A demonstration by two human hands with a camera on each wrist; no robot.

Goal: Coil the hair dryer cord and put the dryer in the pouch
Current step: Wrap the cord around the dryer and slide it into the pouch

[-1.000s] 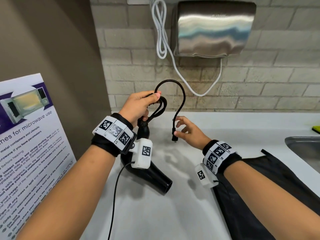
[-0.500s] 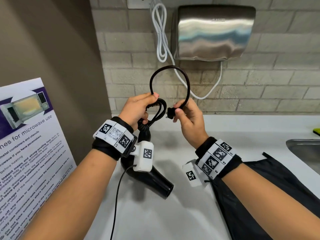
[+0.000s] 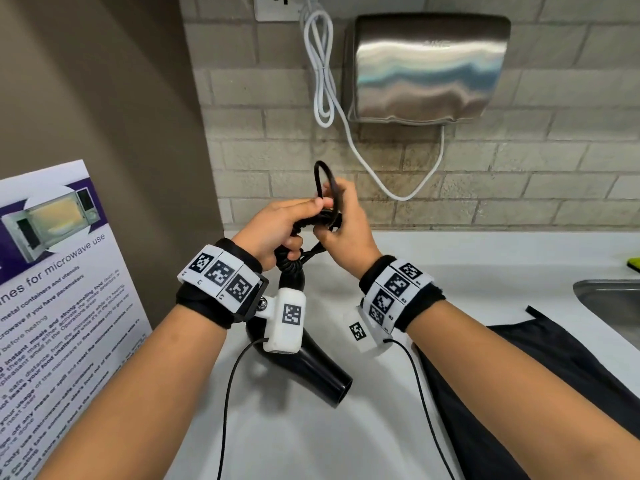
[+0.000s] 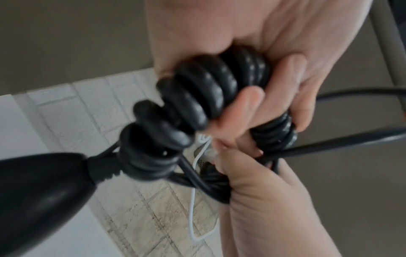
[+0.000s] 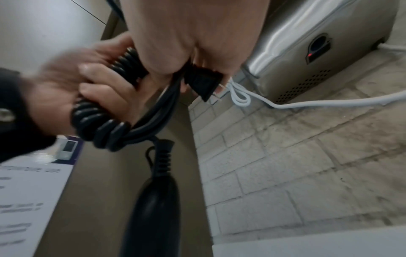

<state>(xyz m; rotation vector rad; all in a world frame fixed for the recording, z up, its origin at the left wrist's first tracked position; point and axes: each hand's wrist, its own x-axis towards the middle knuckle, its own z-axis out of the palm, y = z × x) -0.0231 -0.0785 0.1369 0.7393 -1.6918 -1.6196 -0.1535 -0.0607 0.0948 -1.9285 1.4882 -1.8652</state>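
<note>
Right hand (image 3: 341, 233) brought the plug (image 5: 203, 81) against the cord (image 4: 197, 97) gripped by left hand (image 3: 273, 230)

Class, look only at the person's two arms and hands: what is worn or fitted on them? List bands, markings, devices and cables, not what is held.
Both forearms are bare, no sleeves. The left hand and right hand wear no gloves. Each wrist has a black strap carrying a white band of black square code markers. A small white camera block with its own marker hangs under each wrist, trailing a thin black cable.

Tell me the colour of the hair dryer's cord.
Black cord, clearest in the left wrist view.
</note>
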